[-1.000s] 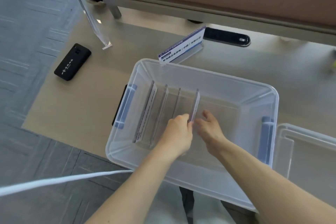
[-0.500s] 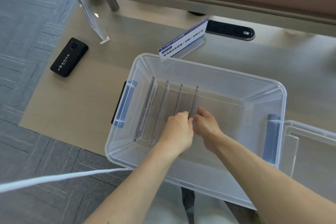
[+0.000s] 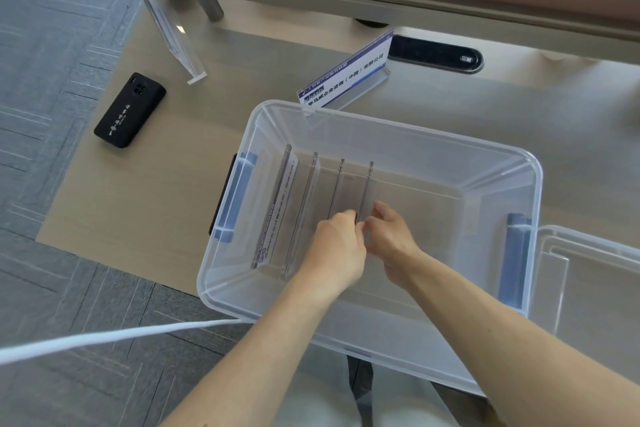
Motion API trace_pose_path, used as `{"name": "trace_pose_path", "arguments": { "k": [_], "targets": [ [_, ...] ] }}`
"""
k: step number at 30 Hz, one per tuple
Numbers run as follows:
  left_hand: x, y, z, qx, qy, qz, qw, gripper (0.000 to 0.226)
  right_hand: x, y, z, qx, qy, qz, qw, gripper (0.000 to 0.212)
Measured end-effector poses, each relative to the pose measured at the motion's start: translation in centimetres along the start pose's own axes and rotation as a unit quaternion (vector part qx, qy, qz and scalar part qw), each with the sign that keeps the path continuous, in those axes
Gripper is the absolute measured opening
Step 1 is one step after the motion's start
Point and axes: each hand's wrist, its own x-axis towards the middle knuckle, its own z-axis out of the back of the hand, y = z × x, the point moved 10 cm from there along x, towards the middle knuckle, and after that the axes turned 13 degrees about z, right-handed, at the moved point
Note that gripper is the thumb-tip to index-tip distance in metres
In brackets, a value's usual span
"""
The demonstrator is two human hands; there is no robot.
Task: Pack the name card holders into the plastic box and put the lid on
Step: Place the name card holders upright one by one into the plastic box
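Clear plastic box [image 3: 398, 135] fills the middle of the frame, sitting on the pale wood tabletop [image 3: 138, 184] with blue latches at its left and right ends. Four name card holders [image 3: 311, 204] stand on edge inside its left half, set side by side with gaps between them. My left hand [image 3: 337, 246] and right hand [image 3: 393, 239] both reach into the box, fingers closed together on the near end of the fourth holder [image 3: 367, 184], the one furthest right; each hand pinches it from its own side. Above the box, just beyond its far rim, another holder with a blue and white card [image 3: 346, 76] stands on the tabletop. One more clear holder [image 3: 166, 24] stands at the upper left. A black phone [image 3: 130, 111] lies at the left, well apart from the box. The clear lid [image 3: 595, 288] lies at the right edge, beside the box. A white cable [image 3: 104, 336] crosses the lower left.
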Motion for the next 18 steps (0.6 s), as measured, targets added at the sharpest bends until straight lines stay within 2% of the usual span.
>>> {"name": "trace_pose_path", "arguments": {
  "k": [18],
  "targets": [
    [0.12,0.12,-0.12,0.005,-0.011,0.007,1.0,0.024,-0.09,-0.33,-0.25,0.007,0.008,0.001,1.0,0.074]
  ]
}}
